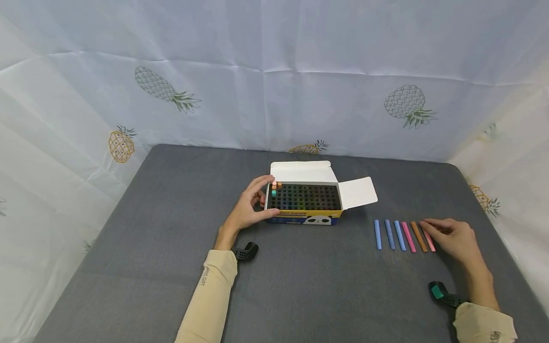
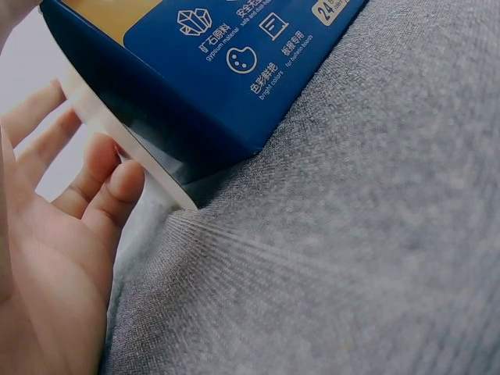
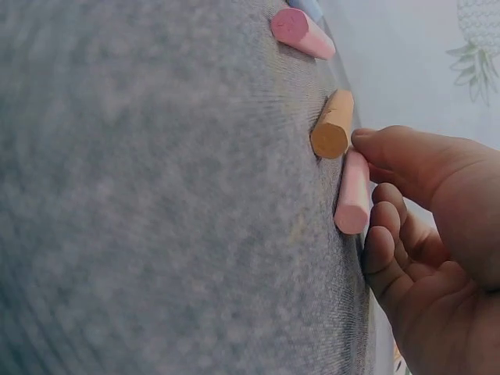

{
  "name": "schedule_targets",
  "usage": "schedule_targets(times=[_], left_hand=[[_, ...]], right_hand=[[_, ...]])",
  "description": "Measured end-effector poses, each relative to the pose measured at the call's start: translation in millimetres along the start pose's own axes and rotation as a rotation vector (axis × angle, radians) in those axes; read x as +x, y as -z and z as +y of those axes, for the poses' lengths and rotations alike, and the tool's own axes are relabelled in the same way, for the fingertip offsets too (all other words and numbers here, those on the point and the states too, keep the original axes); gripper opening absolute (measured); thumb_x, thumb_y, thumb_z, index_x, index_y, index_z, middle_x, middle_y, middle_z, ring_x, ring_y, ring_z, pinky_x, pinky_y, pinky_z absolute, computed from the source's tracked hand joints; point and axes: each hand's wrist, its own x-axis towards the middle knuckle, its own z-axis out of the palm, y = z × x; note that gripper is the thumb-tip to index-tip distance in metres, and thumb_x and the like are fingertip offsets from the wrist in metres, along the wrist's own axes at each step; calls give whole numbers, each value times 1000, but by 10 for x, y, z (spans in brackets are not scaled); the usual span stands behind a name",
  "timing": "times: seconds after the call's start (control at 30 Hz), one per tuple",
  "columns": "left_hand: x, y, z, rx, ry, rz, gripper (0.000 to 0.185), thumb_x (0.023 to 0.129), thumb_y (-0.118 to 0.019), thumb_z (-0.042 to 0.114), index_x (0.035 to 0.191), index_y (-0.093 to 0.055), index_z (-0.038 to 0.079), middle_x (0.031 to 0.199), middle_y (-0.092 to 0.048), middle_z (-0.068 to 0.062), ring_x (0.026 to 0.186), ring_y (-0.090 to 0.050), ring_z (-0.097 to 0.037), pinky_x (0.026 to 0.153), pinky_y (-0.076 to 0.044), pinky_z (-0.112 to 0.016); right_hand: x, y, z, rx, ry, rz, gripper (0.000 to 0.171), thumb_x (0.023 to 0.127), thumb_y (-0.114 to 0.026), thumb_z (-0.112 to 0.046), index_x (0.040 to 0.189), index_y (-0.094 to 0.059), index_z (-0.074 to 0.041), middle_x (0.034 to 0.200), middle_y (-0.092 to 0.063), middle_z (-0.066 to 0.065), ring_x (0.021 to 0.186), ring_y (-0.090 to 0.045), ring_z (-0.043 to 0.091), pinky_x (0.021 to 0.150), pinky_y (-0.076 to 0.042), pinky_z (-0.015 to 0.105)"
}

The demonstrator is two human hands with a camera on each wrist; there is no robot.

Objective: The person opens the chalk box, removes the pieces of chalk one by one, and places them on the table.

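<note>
A chalk box (image 1: 305,217) in yellow and blue with a panda face stands on the table, its lid open. My left hand (image 1: 246,207) grips its left end, thumb along the front and fingers at the back. In the left wrist view, fingertips (image 2: 125,183) lie against its white end flap (image 2: 109,125). Inside is a dark holed insert (image 1: 309,197) with a few chalks (image 1: 274,193) at its left. At the far right, my right hand (image 1: 456,238) pinches the far end of a light pink chalk (image 3: 355,195) lying on the cloth.
To the left of the light pink chalk lie an orange-brown chalk (image 1: 419,237), a deeper pink chalk (image 1: 409,237) and three blue chalks (image 1: 390,234) in a row. The open side flap (image 1: 359,192) sticks out right of the box. A pineapple-print curtain (image 1: 274,105) borders the grey table (image 1: 309,286).
</note>
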Motion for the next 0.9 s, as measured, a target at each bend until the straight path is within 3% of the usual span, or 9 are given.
schedule_targets(times=[0.17, 0.27, 0.33, 0.4, 0.47, 0.57, 0.67, 0.73, 0.9], left_hand=[[-4, 6, 40, -5, -6, 1, 74, 84, -76, -6, 148, -41, -14, 156, -34, -32, 77, -39, -48, 71, -39, -49], [-5, 7, 31, 0, -10, 1, 75, 83, -76, -7, 149, -41, -13, 156, -33, -32, 77, -40, -48, 71, -39, -49], [-3, 7, 30, 0, -8, 0, 75, 83, -76, -7, 149, -41, -13, 156, -33, -31, 77, -40, -48, 71, -40, -49], [0, 8, 32, -1, -4, 2, 75, 83, -76, -8, 149, -41, -12, 156, -34, -31, 77, -40, -48, 71, -40, -49], [3, 4, 36, -2, 1, 4, 75, 83, -76, -8, 149, -42, -12, 157, -34, -30, 77, -40, -48, 71, -39, -48], [4, 4, 46, 0, 6, 4, 75, 83, -77, -7, 149, -42, -12, 157, -34, -30, 77, -40, -48, 71, -40, -48], [2, 4, 54, 7, 12, 3, 75, 83, -76, -7, 149, -42, -12, 157, -34, -30, 78, -41, -48, 72, -40, -48], [1, 5, 49, 9, 19, 2, 75, 82, -76, -8, 149, -42, -11, 157, -34, -29, 78, -41, -49, 72, -40, -49], [8, -4, -87, 19, 11, 7, 77, 83, -77, -7, 150, -41, -10, 158, -33, -29, 77, -41, -49, 72, -39, -49]], right_hand=[[1, 5, -18, -21, -27, -14, 34, 98, -70, -27, 112, -78, 3, 89, -59, -29, 73, -45, -21, 59, -42, 15], [0, 10, -33, -34, -43, -19, 36, 98, -70, -29, 112, -77, 4, 93, -74, -2, 73, -44, -22, 58, -42, 15], [-2, 12, -45, -41, -53, -20, 38, 98, -69, -30, 113, -76, 5, 100, -76, 18, 72, -43, -23, 58, -42, 15], [-3, 16, -65, -42, -54, -13, 39, 98, -69, -30, 114, -76, 5, 108, -74, 28, 72, -42, -23, 57, -42, 15], [-5, 29, -92, -47, -51, 14, 39, 98, -69, -31, 114, -76, 5, 102, -77, 22, 72, -42, -25, 58, -41, 13], [-3, 67, -152, -10, -27, 77, 38, 98, -70, -30, 113, -76, 5, 87, -75, -14, 73, -44, -27, 58, -41, 10], [3, 112, -240, 67, -2, 144, 36, 97, -70, -27, 113, -76, 5, 86, -57, -43, 75, -48, -27, 60, -41, 7], [12, 141, -317, 128, 9, 175, 34, 97, -71, -25, 114, -76, 4, 87, -53, -50, 78, -50, -26, 63, -42, 4], [77, 182, -547, 210, 30, 242, 31, 95, -73, -23, 113, -77, 2, 89, -58, -45, 82, -55, -21, 71, -41, 1]])
